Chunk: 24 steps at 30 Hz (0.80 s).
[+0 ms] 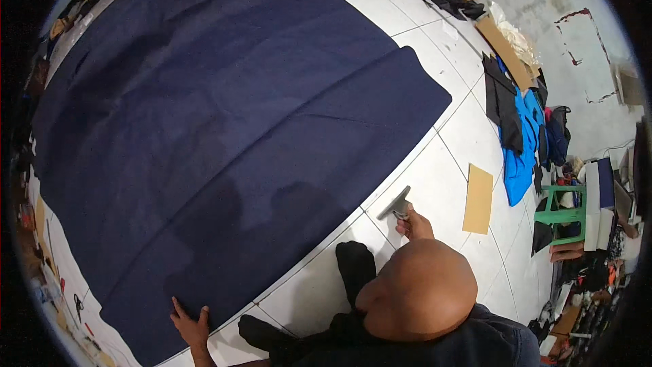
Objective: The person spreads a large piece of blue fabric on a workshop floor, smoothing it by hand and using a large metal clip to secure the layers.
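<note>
A large sheet of dark navy fabric (pixel 272 115) lies spread over the floor, with a long fold or ridge running across it. Flat on its near edge rests my left hand (pixel 191 326), fingers apart and holding nothing. To the right, beyond the cloth's edge, my right hand (pixel 415 224) is closed around a grey tool with a wide, flat head (pixel 394 205). Its exact kind is unclear, as the fingers cover its handle. The tool is over the white tiles, apart from the cloth.
A tan cardboard rectangle (pixel 478 198) lies right of my right hand. Blue and black cloth pieces (pixel 519 143) are heaped farther right, near a green plastic stool (pixel 567 214). Black scissors (pixel 79 307) lie on the floor at the far left. Two dark-covered feet (pixel 356 268) stand by the fabric.
</note>
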### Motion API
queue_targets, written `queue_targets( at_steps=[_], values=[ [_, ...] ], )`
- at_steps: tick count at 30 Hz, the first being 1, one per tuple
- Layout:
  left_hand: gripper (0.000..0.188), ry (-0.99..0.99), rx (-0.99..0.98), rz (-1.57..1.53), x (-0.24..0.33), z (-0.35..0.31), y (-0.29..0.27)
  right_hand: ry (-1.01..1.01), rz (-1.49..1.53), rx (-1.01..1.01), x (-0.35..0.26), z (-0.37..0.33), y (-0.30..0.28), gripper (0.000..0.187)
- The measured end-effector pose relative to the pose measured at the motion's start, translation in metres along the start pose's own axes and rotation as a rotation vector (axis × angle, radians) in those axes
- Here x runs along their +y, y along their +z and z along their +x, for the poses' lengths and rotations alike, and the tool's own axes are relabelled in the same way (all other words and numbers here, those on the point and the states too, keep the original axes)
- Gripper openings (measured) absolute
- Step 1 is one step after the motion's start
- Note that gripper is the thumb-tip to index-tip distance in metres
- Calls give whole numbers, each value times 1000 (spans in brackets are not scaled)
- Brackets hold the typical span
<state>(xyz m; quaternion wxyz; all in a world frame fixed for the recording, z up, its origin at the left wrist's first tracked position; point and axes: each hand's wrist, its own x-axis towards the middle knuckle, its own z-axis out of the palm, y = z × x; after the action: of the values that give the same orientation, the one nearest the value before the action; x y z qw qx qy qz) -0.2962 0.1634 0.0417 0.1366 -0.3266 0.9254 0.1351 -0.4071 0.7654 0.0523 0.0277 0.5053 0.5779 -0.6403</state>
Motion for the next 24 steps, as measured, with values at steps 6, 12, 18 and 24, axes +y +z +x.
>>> queue_targets(
  at_steps=[6,12,18,24],
  values=[
    [97,0,-7,7,12,-5,11,-54,14,-159,0,21,8,40],
    [91,24,24,-11,10,-10,0,-37,98,-357,-5,36,43,32],
    [42,-99,472,-276,-57,-42,24,-99,-499,-442,-50,48,24,42],
    [43,-954,83,-1782,-115,-66,50,-78,-7,-149,-72,101,52,25]
  ],
)
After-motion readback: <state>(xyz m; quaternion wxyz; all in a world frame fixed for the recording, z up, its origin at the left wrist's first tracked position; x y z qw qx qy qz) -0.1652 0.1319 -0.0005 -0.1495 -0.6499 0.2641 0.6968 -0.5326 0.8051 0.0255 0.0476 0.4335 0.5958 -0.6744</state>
